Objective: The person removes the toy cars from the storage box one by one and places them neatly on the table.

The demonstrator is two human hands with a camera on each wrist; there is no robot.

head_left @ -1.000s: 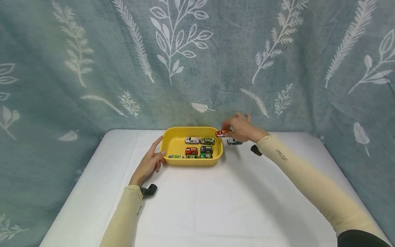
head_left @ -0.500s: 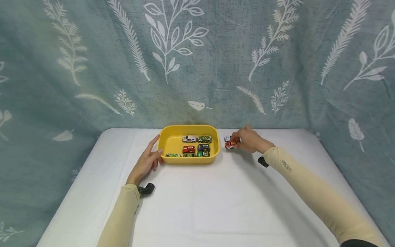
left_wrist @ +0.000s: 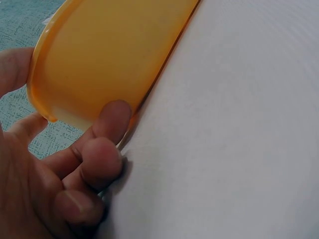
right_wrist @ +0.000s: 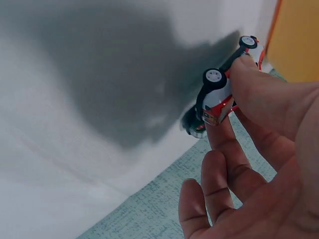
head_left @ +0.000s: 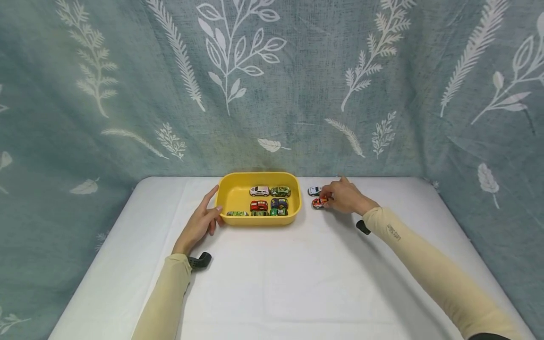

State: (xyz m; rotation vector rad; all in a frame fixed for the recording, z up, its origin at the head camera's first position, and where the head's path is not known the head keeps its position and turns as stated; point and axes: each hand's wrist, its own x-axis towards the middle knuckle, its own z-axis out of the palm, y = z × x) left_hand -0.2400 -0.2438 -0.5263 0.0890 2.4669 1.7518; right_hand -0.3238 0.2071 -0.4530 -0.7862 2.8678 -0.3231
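Pinching a small red-and-white car (head_left: 318, 203) low over the counter (head_left: 272, 274), the right hand (head_left: 346, 197) seems to be in the middle of a handling step, either lowering it into place or taking it up; one moment cannot settle which. Its thumb (right_wrist: 254, 84) lies along the car's side and a finger backs the other, a narrow hold, with the outer fingers (right_wrist: 189, 199) free. Whether the wheels touch down, I cannot tell. As I judge it, the next move calls for keeping the car level and loosening the pinch evenly if it is to stay there, or firming it if it is to lift. The left hand (head_left: 198, 227) holds the left end of a yellow tray (head_left: 294, 218), thumb at the rim and a fingertip against the outer wall, probably to steady it. In the tray sit a white car (head_left: 259, 191), a camouflage car (head_left: 280, 191), a red car (head_left: 259, 205), a dark blue car (head_left: 279, 203) and a front row of green cars (head_left: 237, 214), partly hidden by the near wall. A silver-white car (head_left: 314, 191) stands just behind the held one, close enough to be nudged, and the tray's right wall would bar any low slide leftward.
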